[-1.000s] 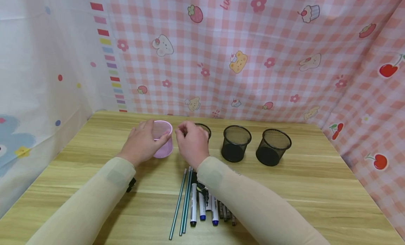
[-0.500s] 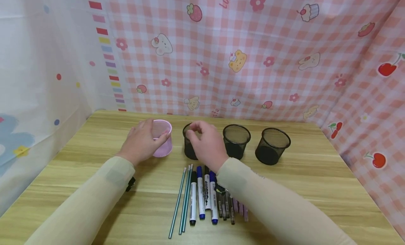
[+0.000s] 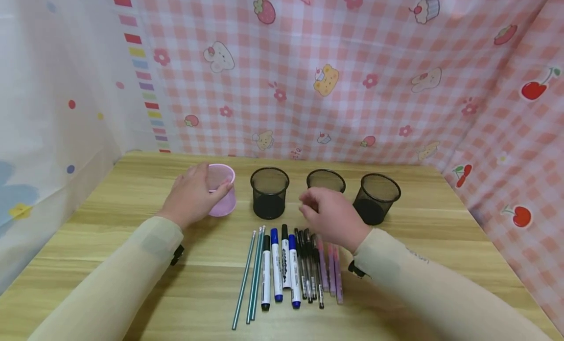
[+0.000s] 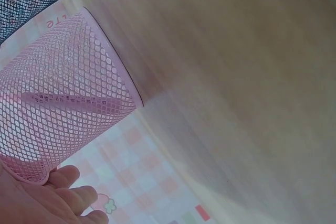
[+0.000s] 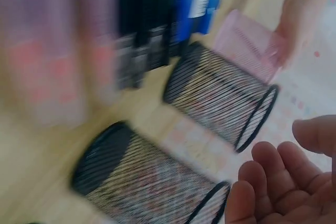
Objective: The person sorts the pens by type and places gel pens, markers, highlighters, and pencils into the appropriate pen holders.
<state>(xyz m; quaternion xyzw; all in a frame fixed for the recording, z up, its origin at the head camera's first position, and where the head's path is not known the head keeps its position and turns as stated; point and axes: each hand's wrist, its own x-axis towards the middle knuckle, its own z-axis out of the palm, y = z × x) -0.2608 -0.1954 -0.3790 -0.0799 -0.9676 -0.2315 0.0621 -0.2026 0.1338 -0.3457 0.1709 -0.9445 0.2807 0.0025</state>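
My left hand [image 3: 187,196] holds the pink mesh pen cup [image 3: 225,204] at its rim, thumb on the near side. In the left wrist view, fingertips [image 4: 65,177] bend over the rim of that cup, which stands upright on the table. My right hand [image 3: 332,216] has nothing in it; its fingers are loosely bent. It overlaps the middle black mesh cup [image 3: 326,177] in the head view, above the tops of the black pens [image 3: 308,262] and pink-purple pens [image 3: 331,270].
Two more black mesh cups, the left one [image 3: 270,196] and the right one [image 3: 378,196], stand in the same row. Teal pencils [image 3: 244,282] and blue and black markers [image 3: 276,267] lie side by side on the wooden table [image 3: 418,253]. A checked cloth [image 3: 291,62] hangs behind.
My right hand has moved right, from beside the pink cup past the left black cup to the middle one, uncovering the pens beneath. The left hand stays at the pink cup.
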